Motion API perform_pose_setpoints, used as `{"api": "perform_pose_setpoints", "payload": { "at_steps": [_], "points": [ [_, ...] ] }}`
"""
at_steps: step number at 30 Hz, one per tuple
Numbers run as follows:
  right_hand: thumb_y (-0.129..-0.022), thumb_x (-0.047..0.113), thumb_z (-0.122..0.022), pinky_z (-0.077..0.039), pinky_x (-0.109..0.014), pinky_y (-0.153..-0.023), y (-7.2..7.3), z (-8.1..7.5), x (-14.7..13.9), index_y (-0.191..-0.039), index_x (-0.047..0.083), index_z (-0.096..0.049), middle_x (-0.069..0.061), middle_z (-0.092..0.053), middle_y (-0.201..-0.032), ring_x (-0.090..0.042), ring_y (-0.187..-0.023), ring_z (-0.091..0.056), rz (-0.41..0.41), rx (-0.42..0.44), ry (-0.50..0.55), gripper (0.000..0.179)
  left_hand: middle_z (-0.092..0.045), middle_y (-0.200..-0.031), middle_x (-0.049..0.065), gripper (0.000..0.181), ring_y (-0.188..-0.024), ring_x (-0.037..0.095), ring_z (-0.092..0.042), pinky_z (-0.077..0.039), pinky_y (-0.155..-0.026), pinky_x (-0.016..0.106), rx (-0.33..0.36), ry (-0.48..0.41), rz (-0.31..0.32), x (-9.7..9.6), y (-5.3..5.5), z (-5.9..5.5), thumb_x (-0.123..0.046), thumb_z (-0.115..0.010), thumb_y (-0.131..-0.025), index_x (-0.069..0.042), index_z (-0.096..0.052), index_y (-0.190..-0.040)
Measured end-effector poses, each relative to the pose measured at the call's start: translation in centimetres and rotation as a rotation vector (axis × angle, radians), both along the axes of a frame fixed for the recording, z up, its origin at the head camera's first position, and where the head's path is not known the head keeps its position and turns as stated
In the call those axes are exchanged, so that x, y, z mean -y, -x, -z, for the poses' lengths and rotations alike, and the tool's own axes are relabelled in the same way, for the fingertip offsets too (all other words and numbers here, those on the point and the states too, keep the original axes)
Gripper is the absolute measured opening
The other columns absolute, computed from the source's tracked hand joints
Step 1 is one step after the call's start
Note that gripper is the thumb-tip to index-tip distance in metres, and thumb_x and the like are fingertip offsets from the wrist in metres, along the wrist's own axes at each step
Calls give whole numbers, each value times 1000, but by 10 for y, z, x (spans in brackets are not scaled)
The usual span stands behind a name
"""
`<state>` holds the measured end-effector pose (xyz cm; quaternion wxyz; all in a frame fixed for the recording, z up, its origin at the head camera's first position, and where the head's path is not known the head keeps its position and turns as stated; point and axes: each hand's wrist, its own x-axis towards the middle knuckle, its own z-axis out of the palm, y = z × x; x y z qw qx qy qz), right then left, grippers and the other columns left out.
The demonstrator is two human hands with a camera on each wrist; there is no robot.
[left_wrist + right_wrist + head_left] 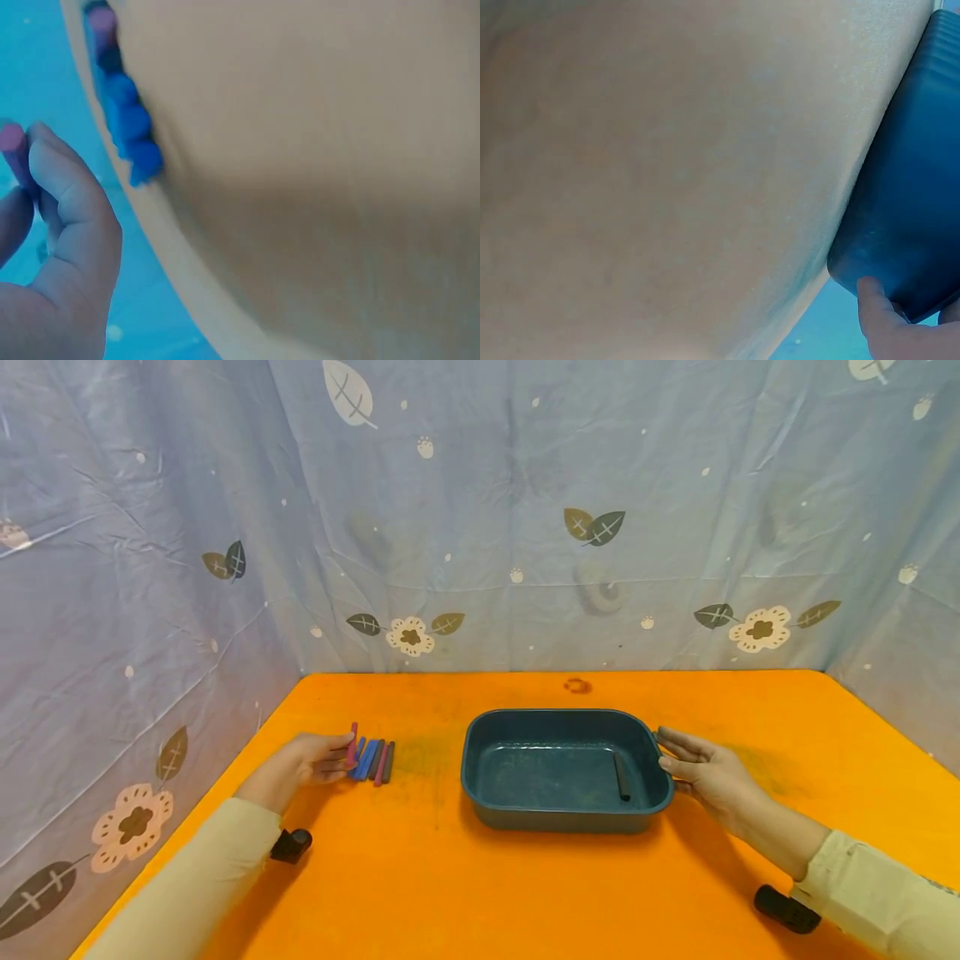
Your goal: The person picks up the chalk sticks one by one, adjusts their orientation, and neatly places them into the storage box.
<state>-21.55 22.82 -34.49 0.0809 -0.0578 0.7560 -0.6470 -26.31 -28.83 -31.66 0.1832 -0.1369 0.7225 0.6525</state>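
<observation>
Beside lined-up sticks (378, 762), left fingers (330, 743) pinch 1 pink stick (352, 750); outstretched right fingers (690, 744) touch the tray (562, 821).

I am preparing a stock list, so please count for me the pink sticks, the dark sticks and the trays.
Pink sticks: 2 (one in the left hand, one in the row on the table)
Dark sticks: 3 (two in the row, one in the tray)
Trays: 1
Total: 6

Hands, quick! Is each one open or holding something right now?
Left hand: closed, pinching a pink stick.
Right hand: open, touching the dark teal tray.
</observation>
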Motion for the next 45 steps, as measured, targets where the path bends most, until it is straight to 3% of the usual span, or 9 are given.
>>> {"api": "perform_pose_setpoints", "payload": {
  "at_steps": [2, 5, 16, 24, 31, 39, 45],
  "points": [
    [-102, 12, -51, -51, -20, -82, 0, 0, 0, -153, -4, -10, -27, -10, -156, 11, -97, -52, 1, -2, -3, 67, -63, -72, -1, 37, -65, 9, -63, -55, -64, 22, -14, -18, -3, -4, -3, -1, -21, -45, -104, -16, -67, -75],
    [-102, 13, -52, -51, -20, -82, 0, 0, 0, -153, -4, -10, -27, -10, -156, 11, -97, -52, 3, 1, -6, 68, -63, -74, 0, 38, -66, 11, -63, -55, -64, 23, -29, -46, -11, -11, -7, -2, -21, -45, -104, -19, -66, -73],
    [-103, 11, -50, -51, -22, -83, -1, -1, 0, -153, -3, -10, -26, -10, -156, 11, -95, -52, 10, 10, -5, 66, -62, -75, 2, 20, -64, 11, -61, -55, -62, 22, -45, -79, -17, -41, -16, -7, -21, -50, -103, -8, -63, -95],
    [-102, 9, -51, -52, -21, -81, 0, 0, 0, -153, -3, -10, -27, -11, -156, 12, -94, -53, 17, 6, 6, 66, -64, -73, 2, 23, -62, 11, -59, -55, -61, 21, -84, -114, 6, -58, -19, -9, -19, -51, -103, 1, -60, -101],
    [-102, 8, -50, -52, -22, -81, 0, 0, 0, -153, -4, -10, -27, -10, -156, 12, -94, -54, 12, 4, 11, 66, -62, -72, 1, 23, -63, 11, -58, -55, -61, 22, -101, -85, 5, -72, -23, -10, -19, -52, -102, 1, -61, -99],
    [-103, 9, -49, -52, -23, -83, 0, 0, -1, -153, -3, -10, -26, -10, -156, 12, -94, -52, 6, 8, 5, 65, -62, -78, 2, 28, -67, 13, -59, -55, -62, 23, -106, -81, 15, -87, -20, -15, -18, -53, -102, 7, -57, -113],
    [-102, 9, -50, -52, -22, -82, 1, 0, -1, -153, -4, -11, -26, -11, -156, 12, -94, -53, 9, 3, 12, 65, -62, -78, 2, 29, -69, 14, -60, -55, -64, 24, -104, -82, 37, -102, -21, -20, -17, -52, -102, 9, -55, -116]
  ]
}}
